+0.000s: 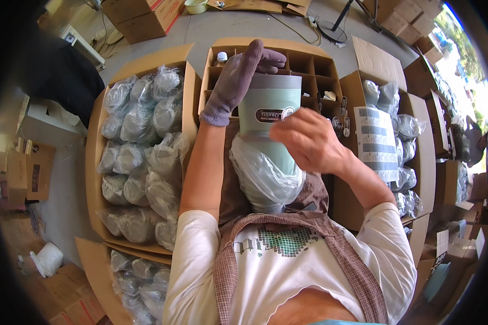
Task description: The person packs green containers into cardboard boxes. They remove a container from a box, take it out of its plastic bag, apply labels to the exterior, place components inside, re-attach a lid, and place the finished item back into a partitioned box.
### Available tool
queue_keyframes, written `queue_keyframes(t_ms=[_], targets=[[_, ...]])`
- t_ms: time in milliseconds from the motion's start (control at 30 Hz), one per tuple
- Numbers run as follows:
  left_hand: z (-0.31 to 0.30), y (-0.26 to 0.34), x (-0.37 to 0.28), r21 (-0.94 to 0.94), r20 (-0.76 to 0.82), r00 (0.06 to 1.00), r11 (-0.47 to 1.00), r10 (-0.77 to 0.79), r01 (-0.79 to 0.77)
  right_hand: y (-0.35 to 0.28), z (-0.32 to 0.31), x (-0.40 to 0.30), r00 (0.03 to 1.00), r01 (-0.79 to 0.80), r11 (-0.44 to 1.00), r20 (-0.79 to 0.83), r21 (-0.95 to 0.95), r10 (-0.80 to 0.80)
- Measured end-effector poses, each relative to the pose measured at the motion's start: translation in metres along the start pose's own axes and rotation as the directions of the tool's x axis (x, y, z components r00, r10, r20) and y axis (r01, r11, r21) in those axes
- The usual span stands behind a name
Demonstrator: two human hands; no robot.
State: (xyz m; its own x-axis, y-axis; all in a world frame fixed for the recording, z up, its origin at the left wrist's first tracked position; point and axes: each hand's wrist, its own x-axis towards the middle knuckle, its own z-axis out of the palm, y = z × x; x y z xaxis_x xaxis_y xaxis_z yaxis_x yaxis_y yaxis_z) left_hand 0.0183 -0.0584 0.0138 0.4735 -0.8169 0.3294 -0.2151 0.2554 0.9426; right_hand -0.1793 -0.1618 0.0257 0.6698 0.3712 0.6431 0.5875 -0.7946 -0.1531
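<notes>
A mint-green vacuum flask (248, 97) with a grey top rim lies across my lap, a printed oval label on its side. Its lower part sits in a clear plastic bag (268, 174) that is bunched down around it. My left hand (242, 73), in a grey-purple work glove, rests against the flask's upper left side near the rim, fingers pointing up and away. Bare and slightly blurred, my right hand (309, 140) is curled beside the label on the flask's right side; its fingertips are hard to make out, and whether it holds anything cannot be told.
A divided carton (315, 83) beyond the flask holds a small white-capped bottle (222, 57) and strap-like parts (345, 126). Cartons of bagged items stand left (191, 109) and right (349, 178), the right one with a printed sheet (376, 142). A cable (293, 32) crosses the floor.
</notes>
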Motion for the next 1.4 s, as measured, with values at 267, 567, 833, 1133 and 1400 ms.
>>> queue_keyframes(t_ms=[267, 567, 833, 1133, 1400], targets=[[-0.002, 0.005, 0.001, 0.029, -0.077, 0.994, 0.997, -0.075, 0.078, 0.026, 0.031, 0.033, 0.974, 0.024, 0.984, 0.225, -0.178, 0.016], [-0.004, -0.001, 0.003, 0.121, -0.084, 0.996, 0.991, -0.042, 0.052, 0.042, 0.026, 0.035, 0.965, 0.109, 0.988, 0.250, -0.113, -0.078], [-0.004, -0.009, 0.006, 0.166, -0.034, 0.999, 0.986, 0.029, -0.023, 0.055, 0.025, 0.042, 0.898, 0.232, 0.971, 0.395, -0.054, -0.193], [-0.001, -0.003, 0.005, 0.200, -0.049, 0.998, 0.979, -0.025, 0.034, 0.063, 0.013, 0.039, 0.909, 0.006, 0.990, 0.413, 0.138, -0.063], [0.004, 0.007, 0.003, 0.255, -0.061, 0.995, 0.963, -0.073, 0.086, 0.055, 0.014, 0.041, 0.910, 0.067, 0.997, 0.412, -0.044, -0.043]])
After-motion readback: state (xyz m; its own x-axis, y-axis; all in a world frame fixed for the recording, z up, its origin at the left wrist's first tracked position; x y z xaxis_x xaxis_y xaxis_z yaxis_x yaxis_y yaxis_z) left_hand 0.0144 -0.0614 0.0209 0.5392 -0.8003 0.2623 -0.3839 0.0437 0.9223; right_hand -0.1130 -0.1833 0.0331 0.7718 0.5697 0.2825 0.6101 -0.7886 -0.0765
